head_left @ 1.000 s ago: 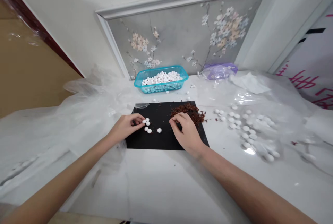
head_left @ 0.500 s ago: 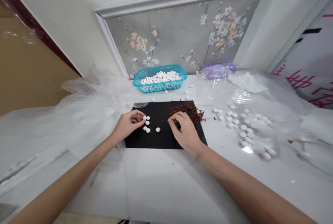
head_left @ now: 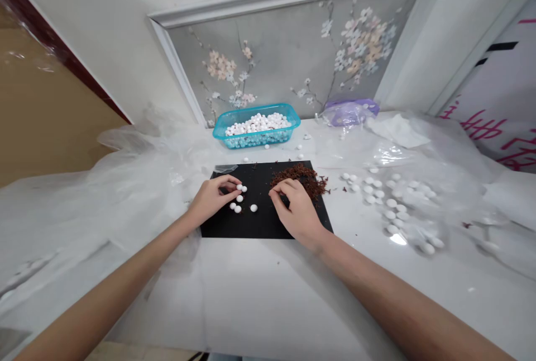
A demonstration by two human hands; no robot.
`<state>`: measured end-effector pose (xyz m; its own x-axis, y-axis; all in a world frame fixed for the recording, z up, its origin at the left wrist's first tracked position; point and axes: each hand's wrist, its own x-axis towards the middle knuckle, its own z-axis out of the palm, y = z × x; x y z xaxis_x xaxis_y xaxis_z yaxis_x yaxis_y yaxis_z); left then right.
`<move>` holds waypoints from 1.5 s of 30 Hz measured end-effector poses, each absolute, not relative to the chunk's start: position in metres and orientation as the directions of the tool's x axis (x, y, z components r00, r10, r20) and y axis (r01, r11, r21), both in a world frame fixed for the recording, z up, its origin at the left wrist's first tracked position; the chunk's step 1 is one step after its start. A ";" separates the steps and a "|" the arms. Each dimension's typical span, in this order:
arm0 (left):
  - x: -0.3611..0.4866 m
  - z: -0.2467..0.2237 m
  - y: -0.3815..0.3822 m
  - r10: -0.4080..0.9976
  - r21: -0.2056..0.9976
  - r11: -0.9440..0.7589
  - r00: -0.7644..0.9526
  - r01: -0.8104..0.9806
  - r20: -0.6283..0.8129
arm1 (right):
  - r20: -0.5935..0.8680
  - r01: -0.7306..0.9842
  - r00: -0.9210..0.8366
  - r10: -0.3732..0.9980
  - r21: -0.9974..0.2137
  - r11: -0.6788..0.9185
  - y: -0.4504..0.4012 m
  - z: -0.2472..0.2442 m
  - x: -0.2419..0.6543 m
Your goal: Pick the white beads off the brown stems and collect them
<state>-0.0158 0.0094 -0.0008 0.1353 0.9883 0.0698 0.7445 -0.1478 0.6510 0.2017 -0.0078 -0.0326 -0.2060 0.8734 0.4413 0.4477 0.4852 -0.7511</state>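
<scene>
My left hand is over the left part of a black mat, thumb and forefinger pinched on a small white ball. A second white ball sits against the first. Just below the fingertips lie several more balls on the mat, one of them a loose ball to the right. My right hand is closed in a pinch at the near-left edge of a heap of small reddish-brown pieces. Whatever is between its fingertips is too small to make out.
Behind the mat stands a blue plastic basket full of white balls. More loose balls lie to the right, some under clear plastic sheeting. A purple packet rests by the wall. Crumpled plastic covers the left side.
My left hand has shifted a little to the right, and the two balls at its fingertips have moved right with it. My right hand stays almost still beside the brown heap.
</scene>
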 end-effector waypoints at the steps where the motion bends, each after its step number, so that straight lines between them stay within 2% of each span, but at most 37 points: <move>1: -0.015 -0.001 0.010 0.988 0.650 -0.149 0.139 0.746 0.067 | 0.443 0.448 -0.205 0.873 -0.750 0.486 -0.008 -0.033 0.202; 5: -0.015 0.001 0.012 0.991 0.686 -0.128 0.113 0.717 0.068 | 0.458 0.445 -0.203 0.865 -0.744 0.498 -0.006 -0.034 0.202; 11: -0.016 0.024 0.012 0.988 0.793 -0.119 -0.007 0.598 0.154 | 0.458 0.441 -0.205 0.865 -0.746 0.500 -0.006 -0.034 0.201; 17: -0.016 0.053 0.046 0.963 0.759 -0.206 -0.009 0.618 0.269 | 0.459 0.434 -0.196 0.867 -0.752 0.496 -0.007 -0.033 0.201; 21: -0.017 0.074 0.109 0.893 0.741 -0.260 -0.137 0.619 0.428 | 0.442 0.433 -0.208 0.873 -0.759 0.487 -0.006 -0.034 0.201; 26: -0.014 0.074 0.146 0.868 0.711 -0.188 -0.225 0.677 0.443 | 0.422 0.413 -0.192 0.886 -0.784 0.464 -0.006 -0.032 0.201; 29: 0.004 0.053 0.105 0.895 0.678 -0.237 -0.116 0.696 0.432 | 0.375 0.238 -0.134 0.917 -0.886 0.398 -0.007 -0.028 0.200; 31: 0.020 0.037 0.061 0.904 0.566 -0.348 0.107 0.747 0.414 | 0.218 -0.033 -0.113 0.969 -0.976 0.215 -0.007 -0.023 0.200; 33: 0.035 0.024 0.020 0.846 0.403 -0.503 0.342 0.764 0.408 | 0.029 -0.297 -0.196 0.980 -0.954 -0.031 -0.008 -0.018 0.199; 34: 0.040 0.019 0.004 0.822 0.344 -0.545 0.407 0.764 0.399 | -0.029 -0.364 -0.259 0.965 -0.923 -0.126 -0.009 -0.017 0.198; 37: 0.044 0.010 -0.023 0.780 0.210 -0.582 0.466 0.786 0.417 | -0.081 -0.361 -0.374 0.924 -0.905 -0.225 -0.013 -0.015 0.196; 39: 0.040 0.007 -0.027 0.779 0.177 -0.570 0.460 0.802 0.426 | -0.098 -0.328 -0.409 0.907 -0.912 -0.247 -0.016 -0.015 0.194; 42: 0.032 0.006 -0.028 0.809 0.236 -0.538 0.416 0.809 0.415 | -0.103 -0.316 -0.464 0.880 -0.908 -0.273 -0.021 -0.016 0.193; 45: 0.020 0.009 -0.034 0.851 0.325 -0.511 0.415 0.796 0.320 | -0.099 -0.290 -0.466 0.879 -0.922 -0.257 -0.023 -0.017 0.193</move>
<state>0.0197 -0.0336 0.0091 0.4153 0.8514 0.3205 0.7962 -0.5106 0.3246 0.1929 -0.0231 -0.0169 -0.4665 0.8790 -0.0988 -0.2895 -0.2573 -0.9220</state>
